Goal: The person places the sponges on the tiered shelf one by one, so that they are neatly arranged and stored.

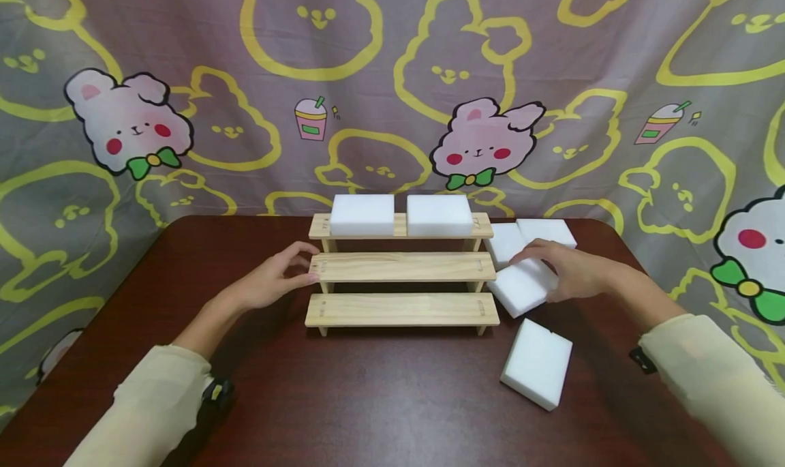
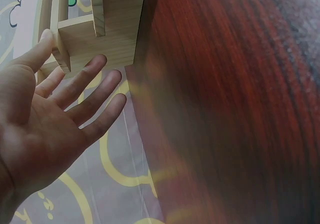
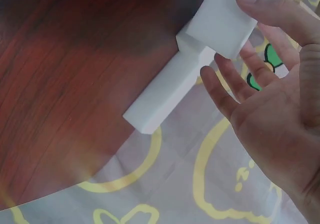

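Note:
A three-tier wooden display rack [image 1: 401,267] stands on the table. My left hand [image 1: 283,273] holds the left end of its middle shelf, thumb at the front edge and index finger toward the back. In the left wrist view, the other fingers of the left hand [image 2: 55,114] stretch out beside the rack's side. At the rack's right, my right hand [image 1: 570,269] grips a white foam block [image 1: 521,286]. The right wrist view shows the thumb of the right hand [image 3: 270,109] on one face of that block [image 3: 220,21], with fingertips along its opposite side.
Two white blocks, left [image 1: 362,215] and right [image 1: 438,215], sit on the top shelf. Behind the gripped block lie two more, one nearer [image 1: 504,242] and one farther [image 1: 548,231]. A single block [image 1: 537,363] lies nearer on the dark table [image 1: 368,399]. A patterned curtain [image 1: 380,65] hangs behind.

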Motion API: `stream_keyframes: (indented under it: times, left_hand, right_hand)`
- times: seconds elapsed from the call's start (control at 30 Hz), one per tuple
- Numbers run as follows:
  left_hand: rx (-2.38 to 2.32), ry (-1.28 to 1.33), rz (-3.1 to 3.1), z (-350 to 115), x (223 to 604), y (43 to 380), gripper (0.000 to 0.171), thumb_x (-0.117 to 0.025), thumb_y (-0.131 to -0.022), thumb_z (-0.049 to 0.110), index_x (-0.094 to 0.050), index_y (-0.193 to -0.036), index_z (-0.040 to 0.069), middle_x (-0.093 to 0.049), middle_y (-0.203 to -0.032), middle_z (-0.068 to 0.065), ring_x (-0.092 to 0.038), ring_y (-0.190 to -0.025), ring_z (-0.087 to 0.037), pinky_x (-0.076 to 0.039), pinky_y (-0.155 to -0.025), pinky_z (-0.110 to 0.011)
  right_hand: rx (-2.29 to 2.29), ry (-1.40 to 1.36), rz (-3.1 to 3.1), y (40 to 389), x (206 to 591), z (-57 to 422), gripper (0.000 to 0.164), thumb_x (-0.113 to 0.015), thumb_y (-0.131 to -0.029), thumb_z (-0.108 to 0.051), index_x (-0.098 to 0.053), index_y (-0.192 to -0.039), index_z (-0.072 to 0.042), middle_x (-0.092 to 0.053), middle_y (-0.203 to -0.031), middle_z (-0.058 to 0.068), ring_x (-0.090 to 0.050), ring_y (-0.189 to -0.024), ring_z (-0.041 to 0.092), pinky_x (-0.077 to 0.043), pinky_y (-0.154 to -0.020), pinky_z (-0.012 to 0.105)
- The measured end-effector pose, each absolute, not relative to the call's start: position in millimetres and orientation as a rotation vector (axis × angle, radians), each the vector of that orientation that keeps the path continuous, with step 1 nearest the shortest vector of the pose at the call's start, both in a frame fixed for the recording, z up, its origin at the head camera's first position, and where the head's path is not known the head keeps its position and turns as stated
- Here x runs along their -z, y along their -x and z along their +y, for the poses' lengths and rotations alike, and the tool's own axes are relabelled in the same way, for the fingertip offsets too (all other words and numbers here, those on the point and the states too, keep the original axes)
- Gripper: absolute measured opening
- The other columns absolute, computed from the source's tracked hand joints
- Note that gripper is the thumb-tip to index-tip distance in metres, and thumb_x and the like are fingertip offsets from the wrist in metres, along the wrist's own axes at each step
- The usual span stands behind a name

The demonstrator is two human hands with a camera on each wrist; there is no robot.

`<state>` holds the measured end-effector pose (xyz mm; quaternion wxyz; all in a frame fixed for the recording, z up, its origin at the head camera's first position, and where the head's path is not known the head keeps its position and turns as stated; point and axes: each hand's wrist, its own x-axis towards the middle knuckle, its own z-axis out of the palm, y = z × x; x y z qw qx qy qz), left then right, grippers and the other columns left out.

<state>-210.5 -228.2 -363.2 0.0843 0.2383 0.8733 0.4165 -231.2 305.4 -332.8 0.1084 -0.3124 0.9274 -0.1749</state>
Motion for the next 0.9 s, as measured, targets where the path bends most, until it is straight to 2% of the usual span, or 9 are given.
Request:
stream_keyframes:
  times: [0.23, 0.53, 0.9]
  left_hand:
    - [-1.246, -0.722, 2.605, -227, 363, 209, 0.042, -0.065, -0.104, 0.011, -0.044, -0.138, -0.004, -0.065, -0.124, -0.025, -0.062, -0.119, -0.039, -0.051, -0.091, -0.049]
    - [-1.245, -0.722, 2.604, -228, 364, 210, 0.042, -0.064, -0.104, 0.011, -0.044, -0.138, -0.004, -0.066, -0.124, -0.025, -0.062, -0.119, -0.039, -0.050, -0.091, -0.051]
    - [-1.256, -0.737, 2.601, -226, 363, 208, 0.042, -0.064, -0.104, 0.011, -0.044, -0.138, -0.004, -0.066, -0.123, -0.024, -0.063, -0.118, -0.038, -0.051, -0.089, -0.047]
  right_hand:
    - [0.522, 0.813, 2.809, 235, 330, 312, 0.073, -0.092, -0.071, -0.008, -0.061, -0.137, -0.007, -0.053, -0.131, 0.020, -0.052, -0.108, 0.030, -0.047, -0.087, 0.045]
    - [0.535, 0.713, 2.960, 238, 328, 319, 0.073, -0.093, -0.073, -0.017, -0.059, -0.136, 0.000, -0.054, -0.125, 0.026, -0.054, -0.102, 0.034, -0.047, -0.079, 0.044]
    - [0.547, 0.611, 3.040, 241, 326, 322, 0.078, -0.093, -0.074, -0.023, -0.053, -0.138, -0.003, -0.055, -0.122, 0.026, -0.053, -0.103, 0.039, -0.050, -0.079, 0.051]
